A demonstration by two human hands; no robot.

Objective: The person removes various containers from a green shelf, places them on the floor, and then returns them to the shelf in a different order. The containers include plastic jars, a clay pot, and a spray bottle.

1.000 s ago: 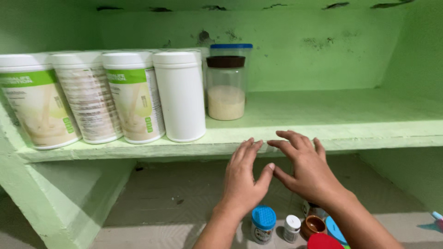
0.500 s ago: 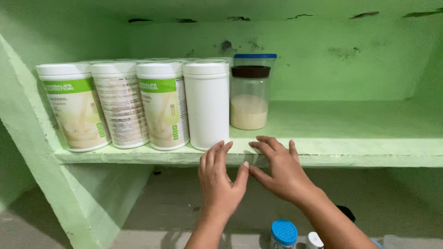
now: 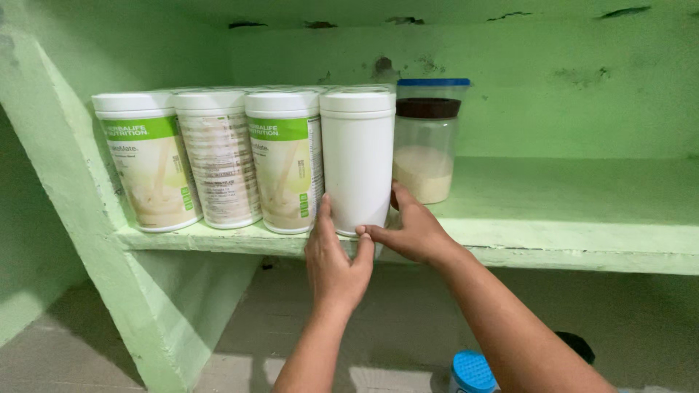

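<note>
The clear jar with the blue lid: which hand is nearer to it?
Right. The right hand lies at the plain white canister's base with fingers reaching just under the jar. The left hand is on the canister's far side.

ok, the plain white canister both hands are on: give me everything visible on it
The plain white canister is a tall, smooth cylinder, apparently plastic, with a white ribbed lid, closed, and no label showing. It stands upright at the front edge of the green shelf, fourth in a row, touching or nearly touching the labelled canister on its left. A clear jar with a blue lid stands behind to its right. The left hand touches its lower left side; the right hand cups its lower right, thumb across the bottom front.
</note>
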